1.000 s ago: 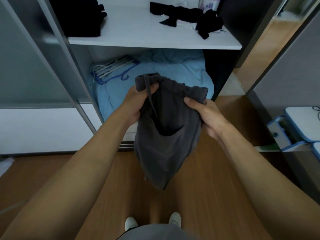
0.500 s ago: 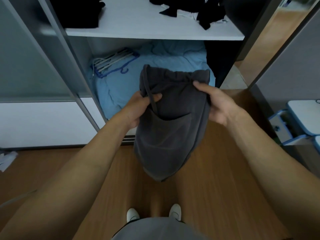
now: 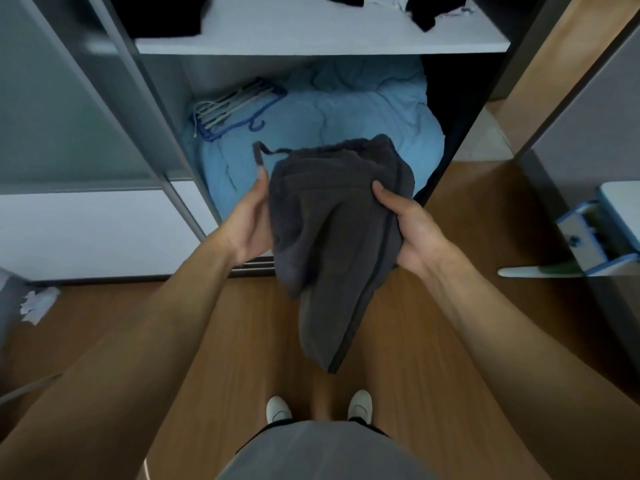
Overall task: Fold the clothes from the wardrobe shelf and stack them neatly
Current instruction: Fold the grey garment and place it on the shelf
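A dark grey drawstring garment (image 3: 332, 237) hangs in the air in front of the open wardrobe, its waistband folded over on top. My left hand (image 3: 251, 220) holds its left edge, thumb up along the cloth. My right hand (image 3: 405, 226) grips the right edge with the thumb on top. A drawstring end sticks up at the upper left. The lower part dangles toward my feet. On the white wardrobe shelf (image 3: 311, 39) above lie black clothes (image 3: 426, 8) at the right and a dark pile (image 3: 162, 12) at the left.
Below the shelf, a light blue duvet (image 3: 346, 123) fills the compartment, with hangers (image 3: 235, 105) on its left. The sliding door frame (image 3: 138, 109) stands at the left. A white and blue piece of furniture (image 3: 595, 233) sits right. Crumpled paper (image 3: 38, 303) lies on the wooden floor.
The garment's waistband has been folded over and the cloth bunched narrower between my hands. Both hands dropped lower in view, and the camera tilted down so less of the shelf shows.
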Action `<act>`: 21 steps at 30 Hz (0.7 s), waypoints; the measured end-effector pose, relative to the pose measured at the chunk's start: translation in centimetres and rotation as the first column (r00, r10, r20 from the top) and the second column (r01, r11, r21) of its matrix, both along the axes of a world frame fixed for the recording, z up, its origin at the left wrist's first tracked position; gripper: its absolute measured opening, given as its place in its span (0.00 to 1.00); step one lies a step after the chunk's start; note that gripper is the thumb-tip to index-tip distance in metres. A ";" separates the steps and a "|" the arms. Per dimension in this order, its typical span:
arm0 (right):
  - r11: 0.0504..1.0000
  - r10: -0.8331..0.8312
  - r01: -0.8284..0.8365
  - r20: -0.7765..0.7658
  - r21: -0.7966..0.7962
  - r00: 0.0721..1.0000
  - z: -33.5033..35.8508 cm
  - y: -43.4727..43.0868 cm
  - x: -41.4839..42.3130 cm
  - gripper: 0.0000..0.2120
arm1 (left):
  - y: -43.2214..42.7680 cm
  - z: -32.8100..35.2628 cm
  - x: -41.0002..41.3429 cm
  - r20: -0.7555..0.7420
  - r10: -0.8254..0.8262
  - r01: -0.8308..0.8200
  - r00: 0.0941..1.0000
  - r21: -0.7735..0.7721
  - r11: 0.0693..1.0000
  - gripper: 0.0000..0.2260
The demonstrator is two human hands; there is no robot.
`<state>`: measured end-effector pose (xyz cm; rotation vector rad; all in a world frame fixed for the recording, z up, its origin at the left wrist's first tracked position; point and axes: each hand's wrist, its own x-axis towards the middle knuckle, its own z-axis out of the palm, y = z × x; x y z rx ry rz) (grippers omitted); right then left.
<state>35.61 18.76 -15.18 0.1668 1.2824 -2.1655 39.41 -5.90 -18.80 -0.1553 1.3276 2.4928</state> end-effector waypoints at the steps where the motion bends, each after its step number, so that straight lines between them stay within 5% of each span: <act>1: 1.000 0.012 -0.013 0.027 0.003 1.000 0.1 0.1 0.0 0.20 | 0.1 -1.1 0.6 0.023 -0.024 0.025 0.999 -0.062 0.998 0.39; 4: 0.999 0.037 -0.039 0.076 0.026 0.996 0.2 0.4 -0.3 0.19 | 1.0 -3.0 1.6 0.110 -0.064 0.097 0.992 -0.324 0.941 0.42; 7: 1.000 0.011 -0.011 0.108 -0.002 0.994 0.4 0.9 -1.1 0.19 | 2.4 -2.8 1.1 0.076 -0.040 0.071 0.996 -0.473 0.878 0.31; 11: 0.985 -0.110 0.115 0.045 -0.130 0.993 0.0 2.8 -2.1 0.25 | 4.2 -0.2 0.0 0.057 0.270 -0.250 0.961 -0.235 0.939 0.07; 15: 0.993 -0.112 0.111 -0.031 -0.044 0.993 -3.8 4.1 0.4 0.31 | 4.8 2.4 -1.1 0.166 0.309 -0.302 0.937 -0.063 0.951 0.11; 18: 0.992 0.036 -0.028 -0.063 0.123 0.997 -5.4 3.1 2.6 0.30 | 5.2 3.1 -1.4 0.235 0.297 -0.276 0.926 -0.118 0.954 0.14; 21: 0.993 -0.067 0.072 -0.064 0.092 0.996 -5.1 1.9 2.8 0.26 | 3.7 2.0 -1.1 0.230 0.343 -0.300 0.911 -0.203 0.932 0.20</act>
